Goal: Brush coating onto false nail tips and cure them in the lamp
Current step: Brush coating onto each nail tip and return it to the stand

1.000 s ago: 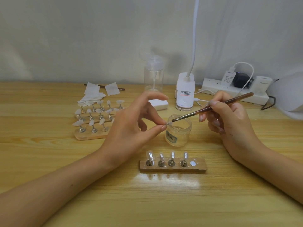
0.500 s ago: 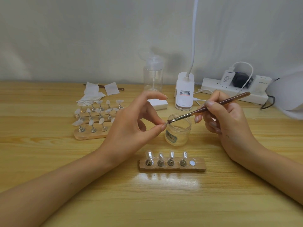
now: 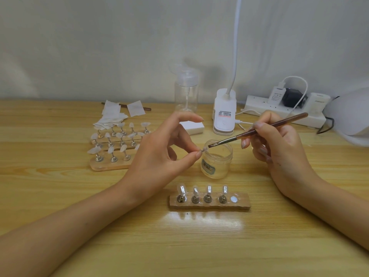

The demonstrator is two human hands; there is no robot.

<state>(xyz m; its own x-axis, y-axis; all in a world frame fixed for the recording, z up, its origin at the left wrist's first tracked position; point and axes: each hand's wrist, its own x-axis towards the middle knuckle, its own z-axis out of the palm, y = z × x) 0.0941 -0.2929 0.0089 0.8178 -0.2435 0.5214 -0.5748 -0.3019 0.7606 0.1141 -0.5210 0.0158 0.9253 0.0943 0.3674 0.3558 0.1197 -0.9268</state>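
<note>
Mid-coat: your left hand pinches one nail tip, right hand grips the brush; four sit on the near holder, curing likely to come.

The left hand pinches a small nail tip between thumb and finger, at the rim of the clear jar. The right hand grips the brush; its bristles touch the tip. A wooden holder strip carrying four mounted tips lies on the counter, on the jar's near side.
</note>
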